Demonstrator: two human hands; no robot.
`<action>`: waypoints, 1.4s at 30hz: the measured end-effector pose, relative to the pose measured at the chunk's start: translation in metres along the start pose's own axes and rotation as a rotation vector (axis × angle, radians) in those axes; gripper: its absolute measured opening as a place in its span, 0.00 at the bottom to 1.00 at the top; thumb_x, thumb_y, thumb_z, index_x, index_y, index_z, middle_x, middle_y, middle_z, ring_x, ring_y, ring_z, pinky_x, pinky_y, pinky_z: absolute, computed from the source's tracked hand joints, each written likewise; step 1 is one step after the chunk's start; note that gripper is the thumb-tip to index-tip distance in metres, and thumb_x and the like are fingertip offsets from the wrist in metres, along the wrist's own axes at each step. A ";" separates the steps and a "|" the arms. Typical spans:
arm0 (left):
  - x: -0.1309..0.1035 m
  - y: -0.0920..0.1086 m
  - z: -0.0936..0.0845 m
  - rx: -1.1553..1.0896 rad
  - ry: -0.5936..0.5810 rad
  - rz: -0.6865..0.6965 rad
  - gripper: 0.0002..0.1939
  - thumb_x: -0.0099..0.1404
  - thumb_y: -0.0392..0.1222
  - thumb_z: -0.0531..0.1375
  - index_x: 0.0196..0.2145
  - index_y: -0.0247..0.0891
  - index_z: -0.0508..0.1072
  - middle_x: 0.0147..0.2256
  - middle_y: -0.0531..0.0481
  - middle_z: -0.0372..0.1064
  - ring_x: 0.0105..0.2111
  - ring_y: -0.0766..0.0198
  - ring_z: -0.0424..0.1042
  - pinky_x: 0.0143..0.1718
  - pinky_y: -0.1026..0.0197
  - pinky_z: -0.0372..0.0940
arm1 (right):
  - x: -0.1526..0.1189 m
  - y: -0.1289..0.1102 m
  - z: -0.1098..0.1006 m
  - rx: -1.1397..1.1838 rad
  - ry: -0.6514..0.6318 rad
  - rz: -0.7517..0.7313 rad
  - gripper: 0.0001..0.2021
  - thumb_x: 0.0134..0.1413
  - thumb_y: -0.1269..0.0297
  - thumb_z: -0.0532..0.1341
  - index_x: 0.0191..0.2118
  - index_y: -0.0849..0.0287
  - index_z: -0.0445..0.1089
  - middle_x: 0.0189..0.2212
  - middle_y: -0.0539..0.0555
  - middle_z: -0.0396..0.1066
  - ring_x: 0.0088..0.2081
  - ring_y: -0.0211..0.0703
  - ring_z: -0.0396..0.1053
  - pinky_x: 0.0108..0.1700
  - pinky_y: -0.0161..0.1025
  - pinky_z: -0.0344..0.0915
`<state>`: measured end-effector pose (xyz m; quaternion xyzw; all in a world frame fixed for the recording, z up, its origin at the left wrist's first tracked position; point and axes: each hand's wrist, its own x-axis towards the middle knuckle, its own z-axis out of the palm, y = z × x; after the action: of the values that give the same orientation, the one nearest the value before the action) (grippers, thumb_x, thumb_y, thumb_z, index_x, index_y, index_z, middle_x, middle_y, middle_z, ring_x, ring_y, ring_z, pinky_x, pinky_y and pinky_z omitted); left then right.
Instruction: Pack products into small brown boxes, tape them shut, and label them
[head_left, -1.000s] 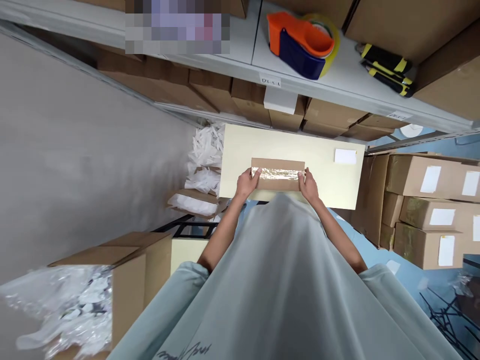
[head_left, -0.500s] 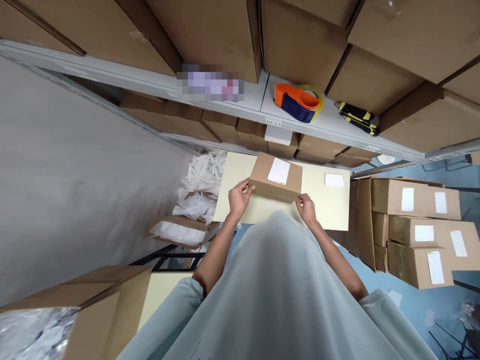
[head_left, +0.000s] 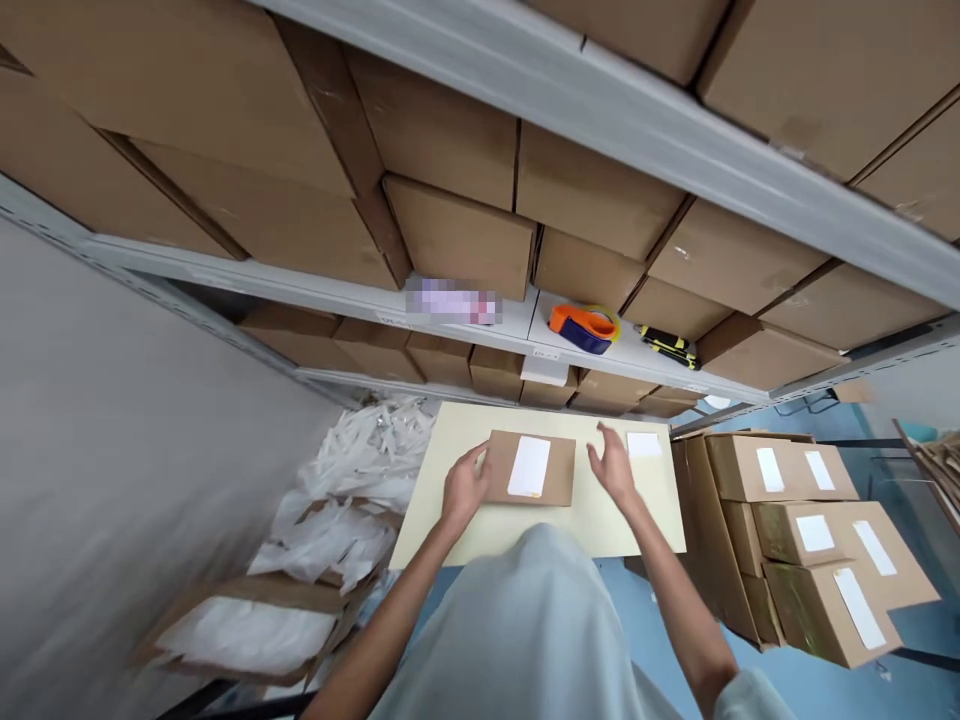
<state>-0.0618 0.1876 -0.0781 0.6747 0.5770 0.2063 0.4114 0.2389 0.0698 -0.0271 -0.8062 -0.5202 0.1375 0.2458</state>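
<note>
A brown cardboard box (head_left: 555,472) with a white label (head_left: 529,467) on top lies flat on the pale yellow table (head_left: 442,535). At its left end, my left hand (head_left: 463,488) rests against the side with fingers spread. My right hand (head_left: 613,466) is off the box, a short way to its right, fingers apart and holding nothing. Beyond that hand lies a small white card or paper stack (head_left: 643,445).
An orange and blue tape dispenser (head_left: 584,328) and yellow-black cutters (head_left: 669,345) lie on the shelf edge (head_left: 510,325). Labelled boxes (head_left: 795,530) are stacked at the right. White packing material (head_left: 360,460) lies left of the table.
The box has gone from tilted between both hands to flat on the table. My right hand has let go and moved off to the right. The view has tipped up towards the shelves.
</note>
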 end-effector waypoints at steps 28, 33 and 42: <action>-0.026 0.129 -0.022 -0.544 0.029 0.483 0.15 0.73 0.37 0.69 0.56 0.43 0.84 0.53 0.45 0.85 0.51 0.55 0.86 0.58 0.51 0.82 | 0.028 -0.111 -0.035 0.880 0.054 0.066 0.29 0.62 0.37 0.72 0.54 0.58 0.79 0.52 0.61 0.85 0.54 0.58 0.81 0.65 0.56 0.73; -0.070 0.129 0.003 -0.536 0.016 0.572 0.12 0.75 0.38 0.71 0.54 0.45 0.85 0.49 0.46 0.84 0.51 0.55 0.85 0.56 0.53 0.82 | -0.063 -0.125 -0.015 1.232 0.065 0.315 0.25 0.57 0.40 0.77 0.49 0.55 0.81 0.51 0.58 0.86 0.56 0.54 0.82 0.69 0.55 0.72; -0.101 0.149 -0.002 -0.450 0.034 0.679 0.15 0.81 0.39 0.65 0.60 0.49 0.84 0.54 0.47 0.84 0.55 0.57 0.85 0.60 0.56 0.81 | -0.078 -0.116 -0.045 1.249 -0.002 0.294 0.29 0.54 0.34 0.78 0.47 0.55 0.82 0.54 0.62 0.86 0.62 0.59 0.80 0.70 0.58 0.74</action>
<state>0.0018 0.0929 0.0612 0.7167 0.2685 0.4625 0.4476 0.1384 0.0272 0.0712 -0.5739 -0.2263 0.4479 0.6472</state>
